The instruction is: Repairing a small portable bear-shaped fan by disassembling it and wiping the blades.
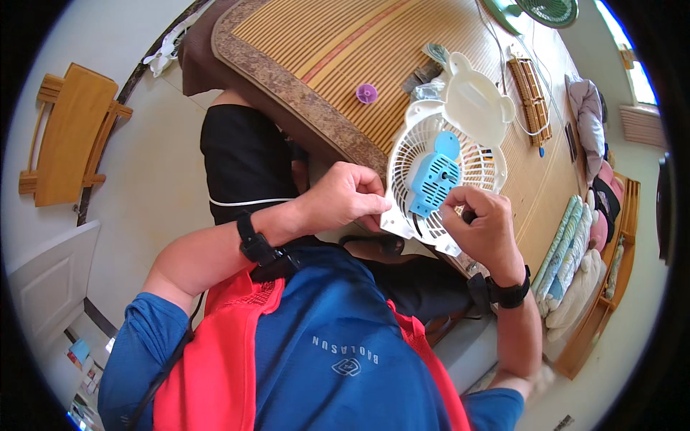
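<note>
A white plastic fan guard (481,169) sits at the table's near corner, with a pale blue vented motor housing (431,183) in it. My left hand (341,194) grips the guard's lower left corner between thumb and fingers. My right hand (478,230) is curled at the lower right of the blue housing, closed on something dark that I cannot make out. A white bear-shaped plastic panel (474,100) lies at the far edge of the guard. A purple fan blade piece or knob (366,93) is on the bamboo mat, left of the guard.
The mat-topped table (309,43) holds a wooden slatted object (530,97), cables, small bags and a green fan (544,8). Folded bedding and pillows (568,251) are at the right. A wooden stool (75,136) stands at the left; another white plastic piece (164,54) lies beyond the table's left side.
</note>
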A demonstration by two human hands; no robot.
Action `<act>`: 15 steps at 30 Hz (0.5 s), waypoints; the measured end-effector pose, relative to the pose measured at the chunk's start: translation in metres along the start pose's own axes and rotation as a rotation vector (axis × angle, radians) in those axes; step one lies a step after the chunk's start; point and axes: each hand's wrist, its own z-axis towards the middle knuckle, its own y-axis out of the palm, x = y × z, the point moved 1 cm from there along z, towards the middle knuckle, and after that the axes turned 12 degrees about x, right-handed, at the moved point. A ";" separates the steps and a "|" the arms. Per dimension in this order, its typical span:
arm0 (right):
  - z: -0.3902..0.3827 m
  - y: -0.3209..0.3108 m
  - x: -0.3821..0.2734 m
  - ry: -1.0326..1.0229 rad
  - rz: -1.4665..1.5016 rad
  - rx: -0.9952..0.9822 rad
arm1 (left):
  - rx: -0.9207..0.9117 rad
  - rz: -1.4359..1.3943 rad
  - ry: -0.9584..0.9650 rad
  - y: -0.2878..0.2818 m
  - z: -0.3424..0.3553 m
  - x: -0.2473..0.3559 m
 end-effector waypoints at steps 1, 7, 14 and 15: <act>-0.003 -0.003 0.000 0.116 0.027 -0.007 | 0.010 0.019 0.000 -0.001 0.000 0.001; -0.025 -0.002 0.025 0.381 0.219 0.080 | 0.001 0.031 0.009 0.000 0.000 0.000; -0.037 -0.004 0.011 0.408 0.138 0.083 | -0.019 0.034 0.027 0.001 0.000 -0.006; -0.038 -0.003 0.010 0.416 0.153 0.062 | -0.023 0.026 0.025 0.001 0.000 -0.008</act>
